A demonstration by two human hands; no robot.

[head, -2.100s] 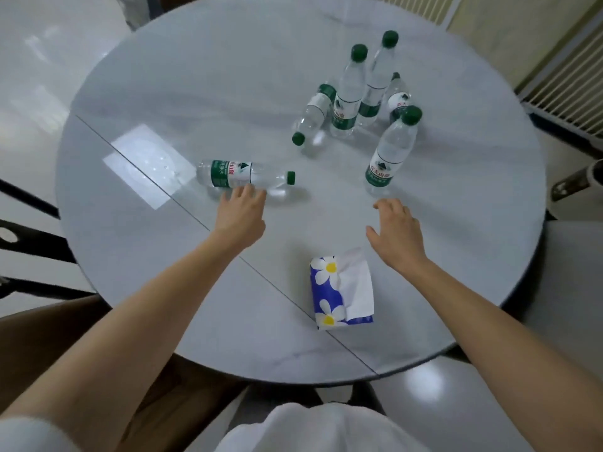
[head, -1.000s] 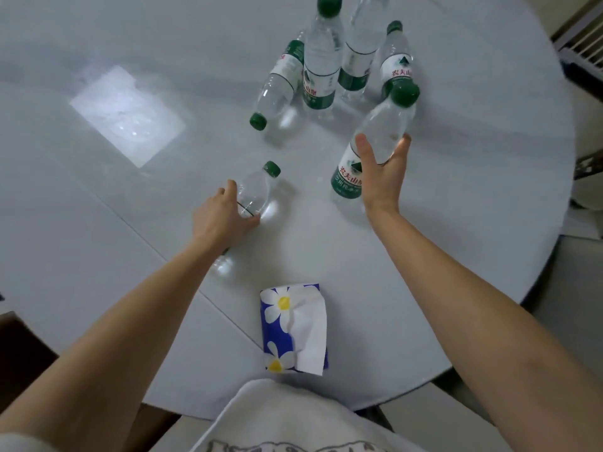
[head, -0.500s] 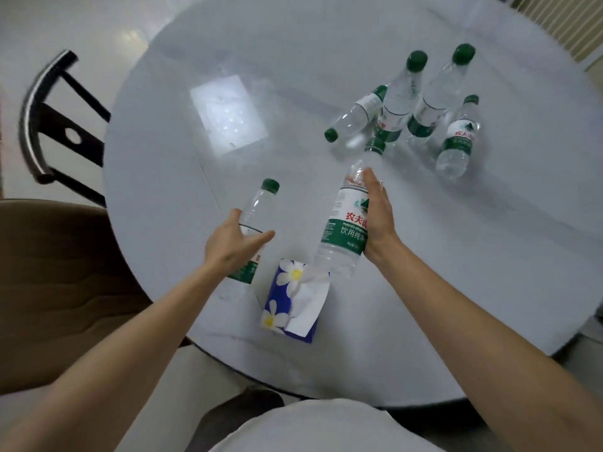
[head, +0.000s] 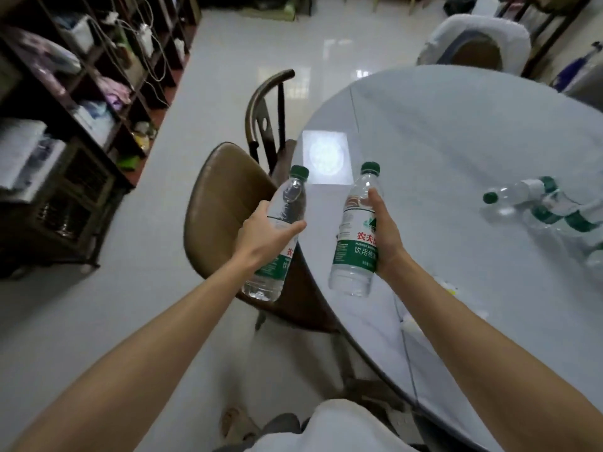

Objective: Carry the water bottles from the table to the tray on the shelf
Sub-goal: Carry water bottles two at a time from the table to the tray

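Arms outstretched: left hand (head: 264, 233) grips left bottle (head: 277, 236), right hand (head: 383, 238) right bottle (head: 357, 230) (both upright).

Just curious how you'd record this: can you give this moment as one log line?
phase: carrying | left hand: holds bottle | right hand: holds bottle | remaining bottles: on table

Watching my feed: both forearms bare, no sleeves showing, no watch or rings on left hand (head: 266, 234) or right hand (head: 385, 238). White garment (head: 339, 425) at bottom edge. Tan sandal (head: 236, 427) on foot, blurred.
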